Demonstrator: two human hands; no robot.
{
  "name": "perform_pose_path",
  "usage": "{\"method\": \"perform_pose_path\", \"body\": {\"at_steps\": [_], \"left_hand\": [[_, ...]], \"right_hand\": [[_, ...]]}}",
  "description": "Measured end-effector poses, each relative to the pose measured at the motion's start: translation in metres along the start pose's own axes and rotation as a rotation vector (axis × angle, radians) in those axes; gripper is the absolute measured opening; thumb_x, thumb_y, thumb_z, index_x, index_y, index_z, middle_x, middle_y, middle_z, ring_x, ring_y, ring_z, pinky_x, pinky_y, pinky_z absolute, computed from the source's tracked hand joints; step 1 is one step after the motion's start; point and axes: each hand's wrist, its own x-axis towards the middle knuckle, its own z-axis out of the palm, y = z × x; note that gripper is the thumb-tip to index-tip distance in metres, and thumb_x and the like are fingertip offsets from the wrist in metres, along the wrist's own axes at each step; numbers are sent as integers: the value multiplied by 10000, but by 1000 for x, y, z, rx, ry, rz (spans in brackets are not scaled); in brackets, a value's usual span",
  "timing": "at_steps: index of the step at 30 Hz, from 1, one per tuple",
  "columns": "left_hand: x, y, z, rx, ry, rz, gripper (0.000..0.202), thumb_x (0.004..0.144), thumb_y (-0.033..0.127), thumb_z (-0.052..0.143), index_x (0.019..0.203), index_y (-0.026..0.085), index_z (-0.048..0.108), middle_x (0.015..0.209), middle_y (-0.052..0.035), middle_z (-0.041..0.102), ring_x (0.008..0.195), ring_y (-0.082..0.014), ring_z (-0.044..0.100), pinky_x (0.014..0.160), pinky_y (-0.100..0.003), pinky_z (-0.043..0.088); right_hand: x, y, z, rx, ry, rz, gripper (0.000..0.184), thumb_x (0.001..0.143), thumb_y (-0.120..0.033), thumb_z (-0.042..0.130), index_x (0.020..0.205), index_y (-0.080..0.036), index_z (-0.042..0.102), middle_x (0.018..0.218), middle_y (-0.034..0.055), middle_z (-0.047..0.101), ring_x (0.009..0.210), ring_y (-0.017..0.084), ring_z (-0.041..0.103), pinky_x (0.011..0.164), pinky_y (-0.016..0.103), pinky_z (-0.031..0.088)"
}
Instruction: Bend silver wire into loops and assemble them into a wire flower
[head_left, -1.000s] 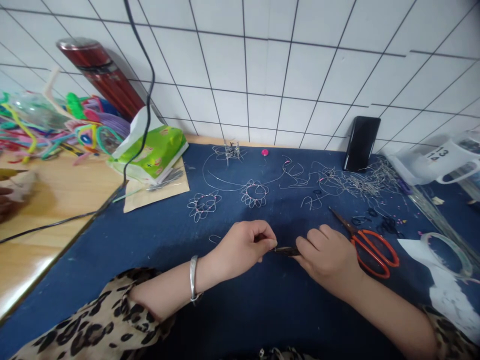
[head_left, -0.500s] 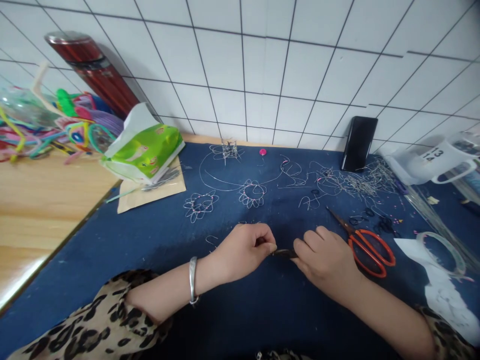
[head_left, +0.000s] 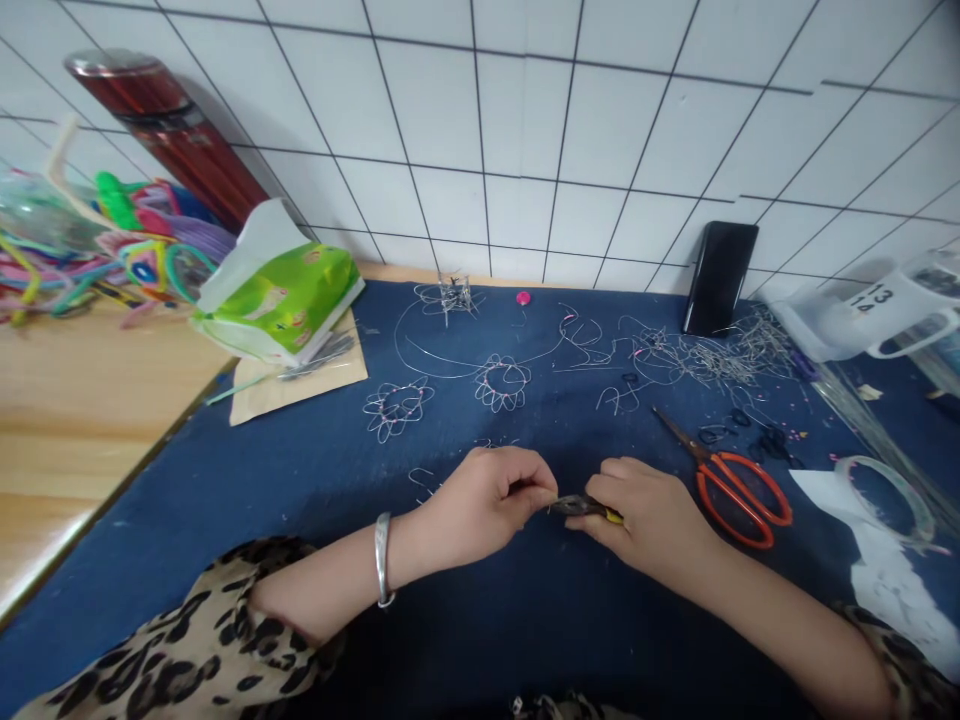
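Observation:
My right hand [head_left: 649, 510] is closed round a pair of pliers [head_left: 577, 505] with dark jaws and a bit of yellow handle showing. The jaws point left and reach the fingertips of my left hand [head_left: 491, 505]. Thumb and forefinger of that hand are pinched together; what they hold is too small to make out, perhaps a thin wire end. Behind the hands lie two flower-shaped wire rings with pink beads, a left one [head_left: 396, 410] and a right one [head_left: 502, 383]. Another bent wire [head_left: 424, 480] is partly hidden by my left hand.
Orange-handled scissors [head_left: 742, 495] lie right of my right hand. Tangled wire [head_left: 720, 360] spreads below a leaning phone [head_left: 720, 280]. A white mug [head_left: 911, 310] and a tape roll [head_left: 885, 500] are at the right. A green tissue pack [head_left: 292, 300] and red thermos [head_left: 172, 140] stand left.
My right hand has turned, so the pliers' jaws and yellow handle show more. My left hand keeps its pinch almost in place. The view has shifted slightly.

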Motion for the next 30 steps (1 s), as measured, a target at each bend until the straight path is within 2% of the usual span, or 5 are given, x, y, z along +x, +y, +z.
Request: {"method": "perform_pose_path", "body": {"at_steps": [9, 14, 19, 26, 30], "left_hand": [[5, -10, -32, 23, 203, -54, 124, 832, 216, 455, 813, 163, 566, 719, 18, 548, 596, -82, 496, 562, -190, 404], [5, -18, -69, 174, 21, -60, 149, 827, 175, 425, 789, 165, 569, 691, 23, 549, 590, -86, 502, 563, -195, 394], [6, -23, -70, 308, -176, 41, 182, 831, 158, 437, 808, 162, 617, 764, -9, 607, 682, -108, 554, 651, -216, 417], [3, -20, -78, 528, -113, 127, 162, 845, 164, 458, 828, 182, 618, 859, -11, 608, 800, -126, 548, 733, -232, 395], [-9, -19, -94, 764, -230, 39, 64, 795, 212, 542, 793, 214, 606, 811, 18, 617, 691, -129, 550, 616, -238, 359]], "right_hand": [[4, 3, 3, -151, 118, 33, 301, 835, -470, 473, 754, -192, 557, 739, 36, 496, 737, 172, 431, 670, 292, 324], [5, 8, 6, -113, 111, 25, 289, 839, -462, 468, 770, -193, 551, 751, 33, 500, 744, 172, 437, 656, 288, 332], [7, 10, 8, -97, 95, 33, 272, 837, -461, 472, 786, -201, 537, 769, 26, 508, 754, 172, 444, 639, 282, 335], [8, 10, 7, -114, 60, 29, 254, 832, -453, 484, 792, -205, 521, 772, 22, 514, 754, 174, 446, 642, 289, 343], [9, 10, 7, -125, 51, 32, 243, 822, -449, 502, 795, -208, 519, 774, 19, 520, 752, 174, 451, 639, 289, 345]]}}
